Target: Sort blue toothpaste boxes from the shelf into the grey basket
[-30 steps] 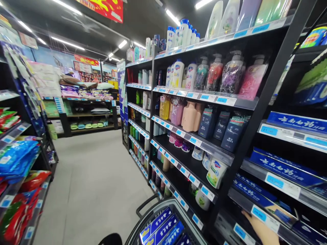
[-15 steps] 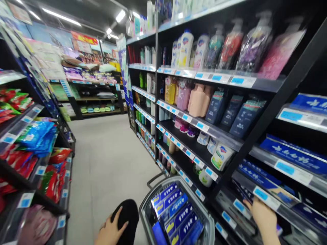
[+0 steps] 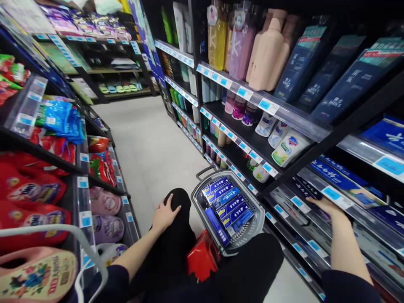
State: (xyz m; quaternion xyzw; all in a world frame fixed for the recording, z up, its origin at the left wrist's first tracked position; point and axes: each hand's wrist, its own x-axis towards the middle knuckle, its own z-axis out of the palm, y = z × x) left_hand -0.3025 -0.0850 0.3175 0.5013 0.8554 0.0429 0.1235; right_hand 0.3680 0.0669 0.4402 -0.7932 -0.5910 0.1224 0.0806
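A: Where is the right hand (image 3: 326, 206)?

B: Reaching into the low toothpaste shelf (image 3: 318, 248) on the right, just under a blue price tag (image 3: 330, 193); it lies on the dark blue boxes (image 3: 303, 188) there — whether the fingers are clamped on one I cannot tell, since their tips are hidden behind the shelf edge.

A: And the left hand (image 3: 164, 213)?

B: Resting flat on the person's left knee (image 3: 176, 202), fingers spread a little, holding nothing.

A: What sits between the two?

B: A grey wire basket (image 3: 257, 221) on the floor, just beside the knees; blue toothpaste cartons (image 3: 227, 204) lie in it side by side, and one stands on edge along its left wall. A red stool (image 3: 202, 256) shows beneath the person — touching the basket's near rim.

A: Further out?

B: Above the toothpaste, white tubes (image 3: 285, 147) lean on a shelf; pink and yellow bottles (image 3: 235, 42) stand higher up. Across the aisle, red and blue packets (image 3: 59, 120) fill the left racks.
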